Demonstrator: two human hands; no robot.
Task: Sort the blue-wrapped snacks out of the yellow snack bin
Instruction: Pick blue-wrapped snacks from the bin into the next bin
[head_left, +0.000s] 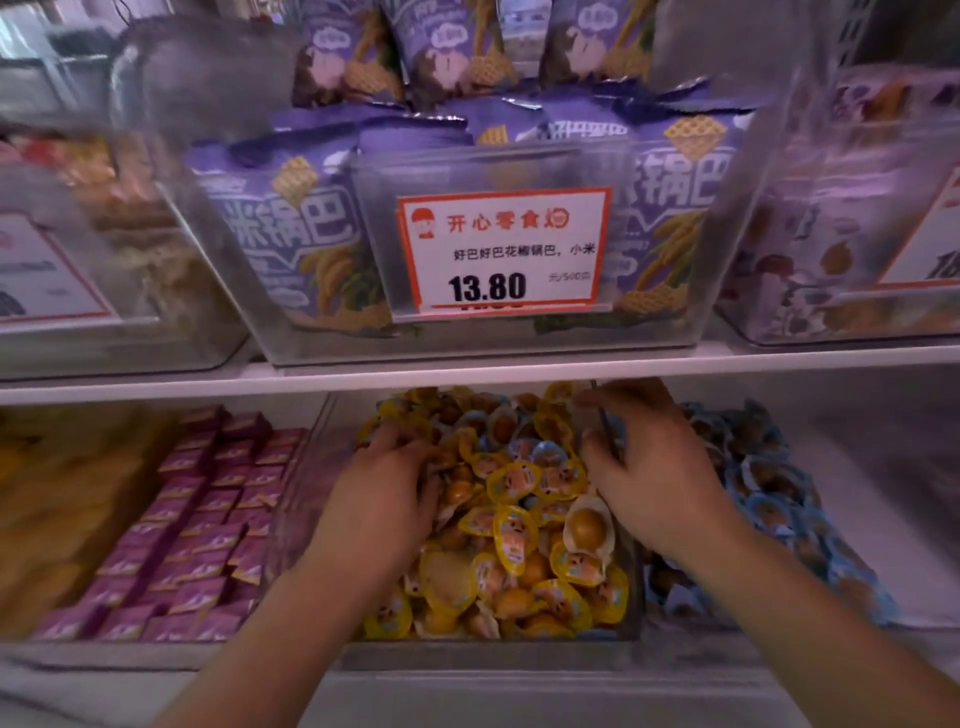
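A clear bin (488, 657) on the lower shelf holds a heap of yellow-wrapped snacks (519, 525). A few blue-wrapped snacks (545, 454) lie mixed in near the middle and back of the heap. My left hand (387, 486) lies palm down on the left side of the heap, fingertips dug in among the wrappers. My right hand (641, 467) hovers over the bin's right wall, fingers spread and bent, thumb near the blue-wrapped pieces. I cannot see anything held in it. The neighbouring bin on the right holds only blue-wrapped snacks (769, 499).
A bin of pink-purple wrapped squares (197, 519) sits to the left. The white shelf board (156, 387) runs just above the hands. On it stand clear bins of purple snack bags (306, 228) with a price tag (501, 249) reading 13.80.
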